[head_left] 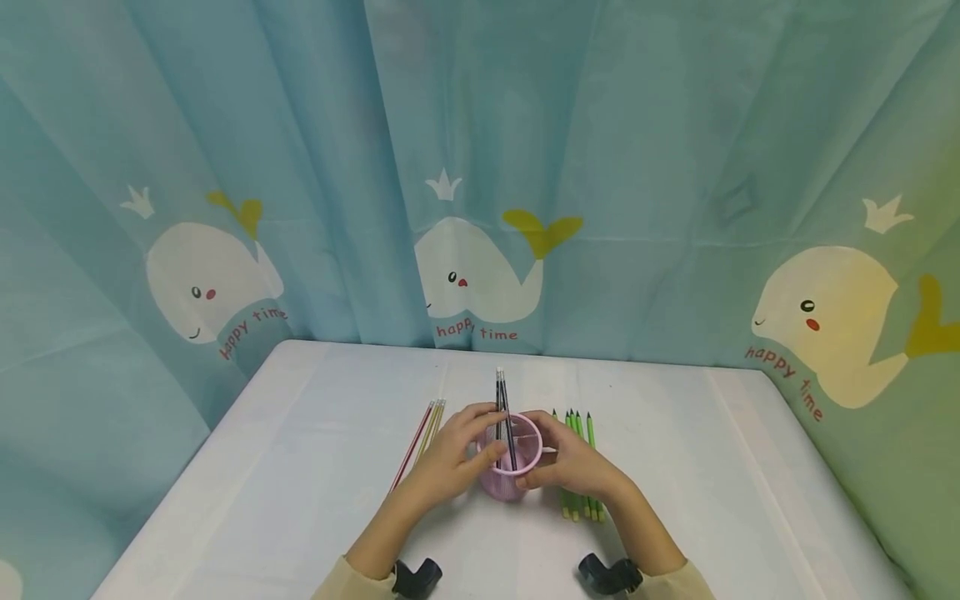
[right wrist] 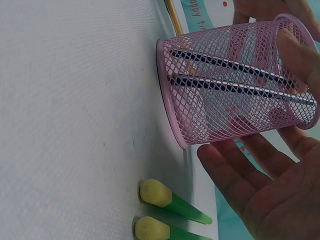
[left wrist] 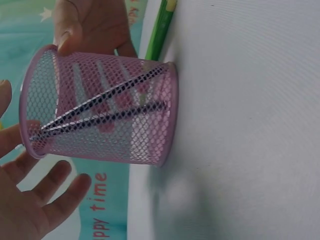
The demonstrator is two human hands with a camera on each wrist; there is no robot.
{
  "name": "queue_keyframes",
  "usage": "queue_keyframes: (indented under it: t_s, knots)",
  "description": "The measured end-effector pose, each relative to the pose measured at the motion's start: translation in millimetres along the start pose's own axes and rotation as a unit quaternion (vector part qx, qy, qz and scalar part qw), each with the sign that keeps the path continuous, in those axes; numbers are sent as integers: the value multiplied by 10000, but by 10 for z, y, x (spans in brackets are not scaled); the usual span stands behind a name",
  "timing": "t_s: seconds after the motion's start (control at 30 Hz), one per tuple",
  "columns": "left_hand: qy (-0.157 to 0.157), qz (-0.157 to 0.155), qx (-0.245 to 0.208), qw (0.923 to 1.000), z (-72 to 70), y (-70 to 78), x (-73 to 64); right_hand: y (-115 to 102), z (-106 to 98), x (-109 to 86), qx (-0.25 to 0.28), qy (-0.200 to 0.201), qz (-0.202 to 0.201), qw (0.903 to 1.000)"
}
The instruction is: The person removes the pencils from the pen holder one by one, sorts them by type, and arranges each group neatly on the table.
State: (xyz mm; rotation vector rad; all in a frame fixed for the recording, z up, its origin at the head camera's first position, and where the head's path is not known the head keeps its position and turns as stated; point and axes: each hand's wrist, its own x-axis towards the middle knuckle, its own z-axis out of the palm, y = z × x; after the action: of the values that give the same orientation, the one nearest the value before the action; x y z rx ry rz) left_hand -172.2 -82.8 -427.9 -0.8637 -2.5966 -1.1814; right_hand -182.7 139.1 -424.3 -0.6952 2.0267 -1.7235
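Observation:
A pink wire-mesh pencil cup (head_left: 504, 487) stands upright on the table between the two hands. Two dark pencils (left wrist: 110, 95) lean inside it, their upper ends rising past the rim. The right hand (head_left: 573, 460) holds the cup from the right; in the right wrist view its thumb (right wrist: 295, 55) lies at the rim and its fingers run along the far side. The left hand (head_left: 450, 457) is at the cup's left, fingers spread and loosely bent near the rim and the pencils' upper ends. In the left wrist view its lower fingers (left wrist: 70, 197) are apart from the mesh.
Several green pencils (head_left: 590, 437) with pale yellow ends lie right of the cup, partly behind the right hand. Left of the left hand lie a red pencil (head_left: 410, 451) and yellow pencils (head_left: 430, 432). The white table (head_left: 675, 467) backs onto a blue-green whale-print curtain (head_left: 645, 167).

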Motion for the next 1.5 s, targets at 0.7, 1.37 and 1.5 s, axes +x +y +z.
queue_keyframes:
  t_s: [0.7,1.37,1.5]
  knots:
    - [648,378,-326,9966,-264,215,23,-11,1,10,-16,-74,-211,9997]
    - [1125,751,-976,9860,-785,716,-44,-14,11,6,-66,20,-78,9999]
    - [1267,784,-1003,9837,-862,771,-65,-4,11,3,-64,-4,-90,9999]
